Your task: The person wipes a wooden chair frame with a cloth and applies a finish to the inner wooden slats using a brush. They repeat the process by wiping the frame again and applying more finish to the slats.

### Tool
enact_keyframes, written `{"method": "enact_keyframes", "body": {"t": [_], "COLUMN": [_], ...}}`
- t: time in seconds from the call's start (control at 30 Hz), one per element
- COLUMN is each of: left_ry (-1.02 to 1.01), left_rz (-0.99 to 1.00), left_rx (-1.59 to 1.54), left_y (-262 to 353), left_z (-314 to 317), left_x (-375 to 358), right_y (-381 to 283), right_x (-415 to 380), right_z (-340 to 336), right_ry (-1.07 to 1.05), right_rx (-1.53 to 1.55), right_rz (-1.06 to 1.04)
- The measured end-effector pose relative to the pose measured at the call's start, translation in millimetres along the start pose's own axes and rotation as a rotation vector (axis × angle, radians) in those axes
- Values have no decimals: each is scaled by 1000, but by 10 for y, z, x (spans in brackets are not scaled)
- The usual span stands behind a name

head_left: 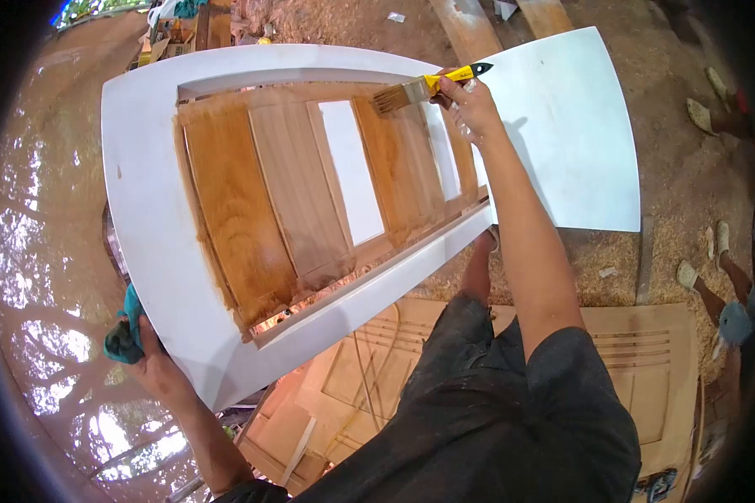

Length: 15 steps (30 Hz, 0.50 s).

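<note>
My right hand (471, 107) is closed round a paintbrush (439, 81) with a yellow handle and black tip. Its brown bristles lie over the upper part of a wooden panel (226, 189) made of stained brown and paler strips, with white parts between them. A white frame (147, 168) surrounds the panel. White smears mark the fingers of my right hand. At the frame's lower left edge, my left hand (158, 369) grips a teal cloth (126, 331), with the fingers partly hidden by it.
A white board (562, 134) adjoins the frame on the right. Unpainted wooden door panels (646, 377) lie below, near my legs. Sawdust covers the ground (663, 251). Feet and legs of other people (734, 289) show at the far right.
</note>
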<state>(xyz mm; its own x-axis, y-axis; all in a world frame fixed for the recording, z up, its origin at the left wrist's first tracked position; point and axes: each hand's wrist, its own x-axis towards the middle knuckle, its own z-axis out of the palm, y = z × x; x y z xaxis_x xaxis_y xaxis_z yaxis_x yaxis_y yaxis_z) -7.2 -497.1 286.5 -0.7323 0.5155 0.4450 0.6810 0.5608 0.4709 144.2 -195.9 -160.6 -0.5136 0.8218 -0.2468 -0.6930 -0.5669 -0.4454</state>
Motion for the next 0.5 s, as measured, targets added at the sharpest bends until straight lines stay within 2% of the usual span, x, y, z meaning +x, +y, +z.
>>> {"method": "enact_keyframes", "body": {"t": [0.33, 0.5], "left_ry": [3, 18], "left_rz": [-37, -40], "left_rx": [-22, -12], "left_y": [57, 96], "left_z": [35, 63], "left_x": [-8, -30], "right_y": [-41, 39], "right_x": [-12, -94], "right_z": [179, 207], "right_ry": [118, 163], "right_rx": [-26, 100], "right_rz": [-71, -96]}}
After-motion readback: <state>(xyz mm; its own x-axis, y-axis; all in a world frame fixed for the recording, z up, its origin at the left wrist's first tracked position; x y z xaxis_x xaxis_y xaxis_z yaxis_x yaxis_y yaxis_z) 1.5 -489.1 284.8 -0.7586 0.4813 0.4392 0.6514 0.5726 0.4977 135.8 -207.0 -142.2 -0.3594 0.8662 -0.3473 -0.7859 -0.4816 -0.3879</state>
